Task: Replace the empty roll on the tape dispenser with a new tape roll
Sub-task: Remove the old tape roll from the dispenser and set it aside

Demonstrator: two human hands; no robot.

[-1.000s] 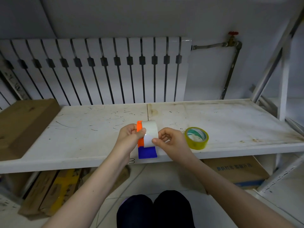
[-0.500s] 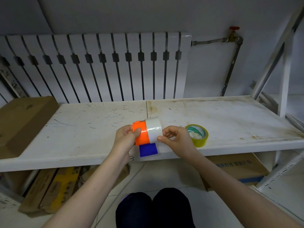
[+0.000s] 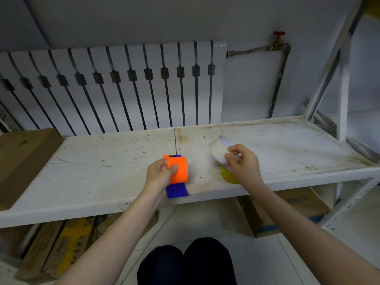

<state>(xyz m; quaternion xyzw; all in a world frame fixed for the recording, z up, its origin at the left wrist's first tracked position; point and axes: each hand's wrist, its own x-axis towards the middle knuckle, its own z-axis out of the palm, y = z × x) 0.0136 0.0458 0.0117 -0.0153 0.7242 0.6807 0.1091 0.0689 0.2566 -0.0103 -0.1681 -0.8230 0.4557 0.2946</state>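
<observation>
My left hand (image 3: pixel 161 174) grips the tape dispenser (image 3: pixel 178 170), an orange drum with a blue handle plate below it, over the front edge of the white shelf (image 3: pixel 102 171). My right hand (image 3: pixel 243 164) holds the empty white roll (image 3: pixel 218 151) off to the right, clear of the dispenser and above the shelf. The new yellow tape roll (image 3: pixel 228 176) lies on the shelf under my right hand, mostly hidden by it.
A brown cardboard box (image 3: pixel 22 159) sits on the shelf's left end. A radiator (image 3: pixel 115 87) and a pipe with a red valve (image 3: pixel 278 41) stand behind. A white rack upright (image 3: pixel 343 95) rises at right. Cardboard boxes (image 3: pixel 287 208) lie under the shelf.
The white roll was on the orange dispenser between both hands; my right hand has pulled it off and carried it to the right, covering the yellow roll.
</observation>
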